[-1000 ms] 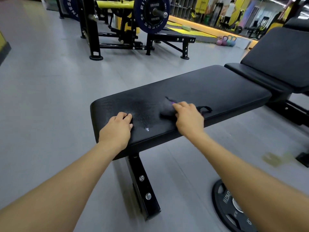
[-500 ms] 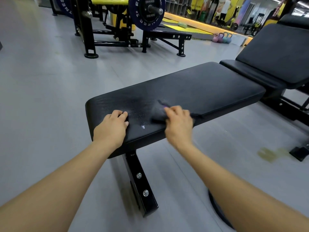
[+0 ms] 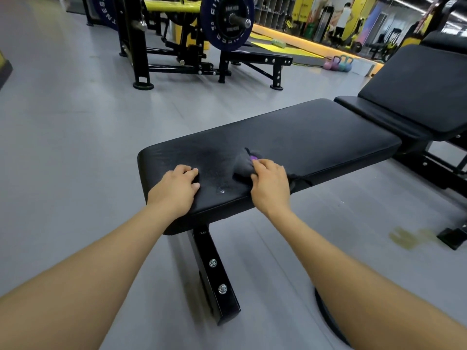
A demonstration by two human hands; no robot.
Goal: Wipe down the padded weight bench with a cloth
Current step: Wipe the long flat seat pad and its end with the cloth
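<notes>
Right hand (image 3: 271, 184) pressing a bunched dark cloth (image 3: 243, 164) near the bench (image 3: 316, 137) front edge, grip seemingly curled, left hand (image 3: 177, 188) flat, fingers relaxed, near the end corner

Most of the dark cloth (image 3: 242, 164) is hidden under the right hand (image 3: 270, 184); the weight plate (image 3: 326, 317) is largely covered by the right forearm.
</notes>
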